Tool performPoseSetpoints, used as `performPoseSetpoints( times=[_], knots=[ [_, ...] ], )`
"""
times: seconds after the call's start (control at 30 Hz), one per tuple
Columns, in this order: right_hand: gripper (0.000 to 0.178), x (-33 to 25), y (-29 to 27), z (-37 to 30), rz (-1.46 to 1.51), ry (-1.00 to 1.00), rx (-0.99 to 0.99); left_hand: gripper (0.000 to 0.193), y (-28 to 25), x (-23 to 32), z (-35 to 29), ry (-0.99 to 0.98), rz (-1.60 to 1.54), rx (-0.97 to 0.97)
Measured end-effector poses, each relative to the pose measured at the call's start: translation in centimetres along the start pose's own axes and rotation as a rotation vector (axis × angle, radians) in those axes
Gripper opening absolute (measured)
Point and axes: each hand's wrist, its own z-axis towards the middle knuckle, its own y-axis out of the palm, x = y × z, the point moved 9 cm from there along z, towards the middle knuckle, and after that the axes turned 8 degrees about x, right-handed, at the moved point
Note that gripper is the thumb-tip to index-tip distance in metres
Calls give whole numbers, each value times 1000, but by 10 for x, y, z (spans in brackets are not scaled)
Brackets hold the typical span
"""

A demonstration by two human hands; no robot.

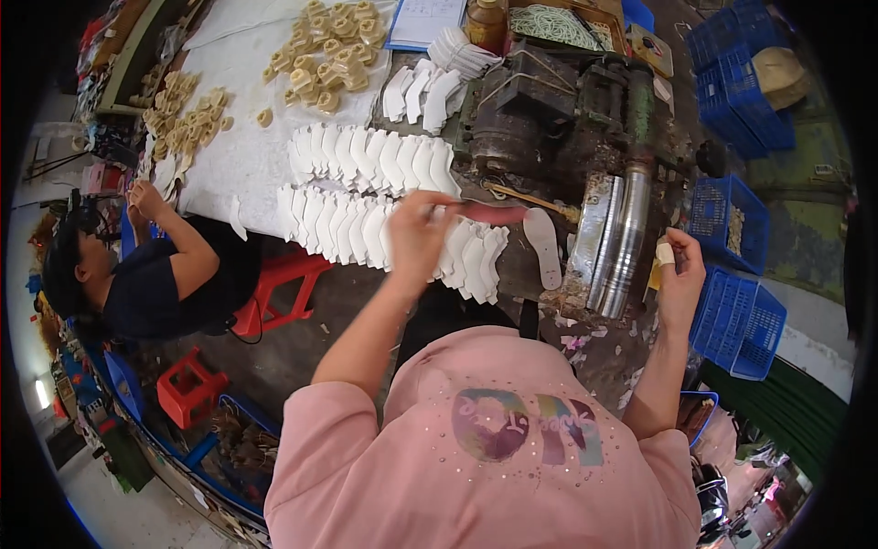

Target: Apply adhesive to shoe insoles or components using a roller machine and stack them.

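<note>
My left hand [421,240] is over the near row of white curved pieces [347,224], its fingers smeared by motion. Beside its fingertips lies a narrow reddish strip [494,213]; I cannot tell whether the hand grips it. A pale insole-shaped piece [543,249] lies just right of that strip. At the right, my right hand [681,274] is closed with a small cream-coloured piece [665,253] at its fingertips. It is beside the shiny metal rollers [629,242] of a greasy machine. A second row of white pieces [375,160] lies farther back.
A dark motor [521,119] sits behind the rollers. Piles of tan ring-like pieces [334,55] cover the table's far left. Blue crates [736,320] stand along the right. At the left, another person [165,265] works near red stools [190,388].
</note>
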Motion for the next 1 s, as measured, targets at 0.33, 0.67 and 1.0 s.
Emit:
performPoseSetpoints(
  times=[0.33, 0.67, 1.0],
  knots=[
    [26, -13, 9, 4, 55, -8, 63, 13, -26, -117, -53, 280, 713, -442],
    [17, -123, 59, -48, 156, -549, -223, 36, 16, 65, -12, -24, -440, -487],
    [23, -146, 59, -85, -29, -741, 169, 39, 69, 159, -38, 224, -789, -341]
  ],
)
